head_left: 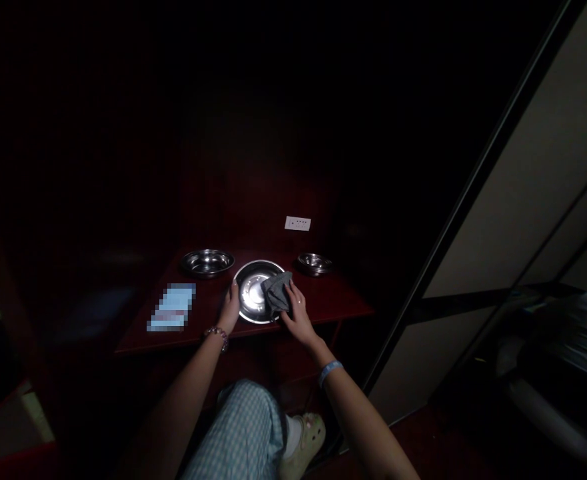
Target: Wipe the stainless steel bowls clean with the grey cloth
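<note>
A round, shiny metal bowl (254,293) is tilted toward me over the front part of a dark red desk (208,327). My left hand (230,308) grips its left rim, with the thumb on the near side and the other fingers hidden behind. At the bowl's right side my right hand (297,313) is closed on a grey cloth (277,291), which lies against the rim and the inside. Part of the bowl's right edge is hidden by the cloth.
Another metal bowl (208,263) stands at the back left, and smaller metal bowls (314,263), seemingly stacked, at the back right. A blurred pale blue item (173,307) lies on the left. A white socket (298,223) is on the back wall. My knee (246,420) is below the desk.
</note>
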### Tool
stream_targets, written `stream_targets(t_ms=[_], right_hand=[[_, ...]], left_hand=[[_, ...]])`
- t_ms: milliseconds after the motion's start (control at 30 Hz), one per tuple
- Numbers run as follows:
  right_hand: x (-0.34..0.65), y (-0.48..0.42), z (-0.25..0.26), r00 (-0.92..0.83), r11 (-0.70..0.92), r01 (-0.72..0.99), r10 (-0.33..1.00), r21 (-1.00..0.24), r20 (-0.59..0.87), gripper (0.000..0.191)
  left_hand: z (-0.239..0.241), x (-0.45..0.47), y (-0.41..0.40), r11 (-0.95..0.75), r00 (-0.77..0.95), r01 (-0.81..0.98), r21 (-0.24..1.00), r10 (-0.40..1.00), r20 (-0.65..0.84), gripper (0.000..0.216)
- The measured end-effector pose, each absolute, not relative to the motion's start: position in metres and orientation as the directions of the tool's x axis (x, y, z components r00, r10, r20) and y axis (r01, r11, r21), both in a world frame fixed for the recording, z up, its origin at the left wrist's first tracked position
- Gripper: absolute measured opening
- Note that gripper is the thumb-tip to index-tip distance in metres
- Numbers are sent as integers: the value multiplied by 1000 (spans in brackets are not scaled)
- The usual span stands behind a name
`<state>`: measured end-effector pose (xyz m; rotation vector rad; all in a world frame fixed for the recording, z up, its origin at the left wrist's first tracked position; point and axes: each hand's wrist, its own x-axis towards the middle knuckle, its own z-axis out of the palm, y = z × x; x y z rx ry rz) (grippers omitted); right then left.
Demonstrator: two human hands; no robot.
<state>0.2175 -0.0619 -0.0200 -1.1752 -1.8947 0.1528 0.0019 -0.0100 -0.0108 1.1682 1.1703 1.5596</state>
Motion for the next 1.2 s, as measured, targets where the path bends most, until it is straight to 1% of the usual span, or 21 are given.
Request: stream_targets(t_ms=[100,200,267,333,400,433,500,567,600,633,700,733,767,833,900,933,1000,1033,1100,1167,1200], right_hand=[[220,-61,-19,-168,536,665,786,-520,595,53],[226,-56,-14,-64,515,626,782,-585,620,44],[236,-51,-6,79,471,585,777,-660,625,44],[250,-45,7,282,377,542,761,-752,585,45],[266,-42,22,468,278,504,708,-818,529,48],[274,-41,30,515,259,504,676,-824,527,49],[288,-42,41,479,281,568,653,-774,587,50],[296,-45,41,333,322,646,698,-693,634,48],[298,-47,38,244,330,671,747,-664,618,47],[299,-48,31,157,326,685,807,-652,569,45],[297,-50,14,3,289,690,915,-663,402,44],[296,-51,6,-53,271,683,945,-678,324,48],[295,-51,-1,-86,265,670,955,-693,282,51],[296,-51,-9,-74,256,610,961,-750,268,50],[297,-51,-7,1,246,560,955,-791,298,46],[297,-51,-4,36,233,566,951,-790,307,44],[294,-51,5,65,178,672,953,-719,297,40],[291,-52,10,63,137,755,959,-642,278,40],[281,-55,16,47,53,900,975,-432,218,42],[271,-58,20,37,4,973,984,-229,176,43],[267,-59,21,36,-9,987,986,-159,164,43]], left_hand=[[-5,2,-15,-147,-208,-105,984,970,123,61],[-3,2,-16,-130,-207,-108,986,973,106,62],[-4,1,-15,-113,-212,-104,988,973,89,62],[-4,1,-15,-102,-213,-100,990,974,79,62],[-4,1,-14,-110,-212,-103,989,973,86,62],[-3,1,-14,-117,-214,-105,988,972,93,62],[-3,1,-15,-126,-222,-109,986,970,99,63],[-5,0,-14,-126,-228,-110,986,969,98,64],[-6,0,-14,-130,-230,-110,985,968,102,64],[-7,0,-13,-136,-232,-110,985,967,108,64],[-10,-1,-11,-152,-239,-114,982,963,121,64],[-11,-1,-10,-156,-242,-118,981,962,124,64],[-12,0,-9,-156,-244,-123,980,962,123,64],[-13,0,-8,-151,-241,-130,980,964,116,64],[-13,0,-7,-145,-237,-133,980,965,111,64],[-12,0,-7,-142,-235,-134,981,966,108,64],[-12,0,-8,-140,-230,-135,981,967,106,64],[-11,0,-8,-141,-227,-136,981,968,107,64],[-11,0,-9,-145,-225,-136,980,968,112,64],[-11,0,-9,-144,-226,-137,980,968,110,63],[-11,-1,-9,-138,-226,-137,981,968,105,63]])
